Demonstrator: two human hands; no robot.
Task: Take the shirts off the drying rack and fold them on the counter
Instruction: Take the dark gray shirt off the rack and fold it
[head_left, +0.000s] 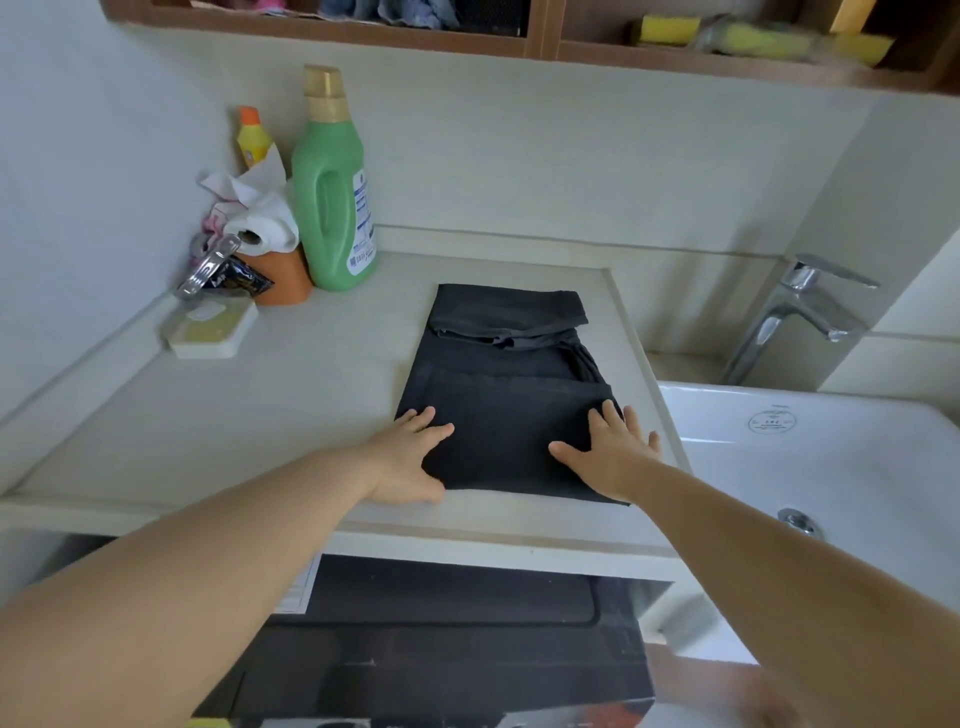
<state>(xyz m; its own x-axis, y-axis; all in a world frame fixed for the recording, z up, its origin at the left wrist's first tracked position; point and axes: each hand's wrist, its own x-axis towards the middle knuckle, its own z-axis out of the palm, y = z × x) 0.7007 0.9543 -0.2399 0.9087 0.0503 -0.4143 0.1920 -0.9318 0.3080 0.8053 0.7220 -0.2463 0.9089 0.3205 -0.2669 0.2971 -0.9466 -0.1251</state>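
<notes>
A black shirt (501, 400) lies folded into a long rectangle on the pale counter (291, 395), its collar end toward the wall. My left hand (410, 457) rests flat on the shirt's near left corner, fingers spread. On the near right corner lies my right hand (610, 452), also flat with straight fingers. Both hands press the near end of the cloth. No drying rack is in view.
A green detergent bottle (332, 202), a yellow bottle (253, 137), a paper roll (265, 228) and a soap dish (210, 327) crowd the counter's back left. A white sink (810, 457) with a chrome tap (795, 312) adjoins on the right. A dark appliance (441, 639) sits under the counter.
</notes>
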